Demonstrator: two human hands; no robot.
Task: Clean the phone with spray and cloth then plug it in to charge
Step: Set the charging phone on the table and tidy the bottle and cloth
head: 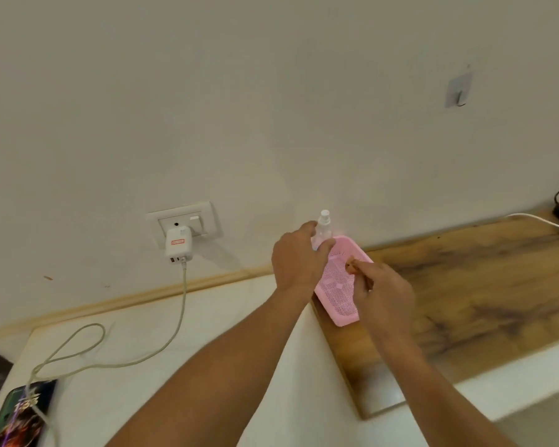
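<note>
Probably near done; cable [175, 324] reaches the lit phone [20, 414]; left hand [299, 256] grips the spray bottle [324, 227] at the basket [336, 295]; right hand [381, 291] pinches a brown scrap [352, 264].

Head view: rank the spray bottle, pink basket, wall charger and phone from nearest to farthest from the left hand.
1. spray bottle: by the wall, in the grip of the left hand.
2. pink basket: just right of that hand, on the wooden top.
3. wall charger: off to the left, in the socket.
4. phone: far left, at the near corner.
</note>
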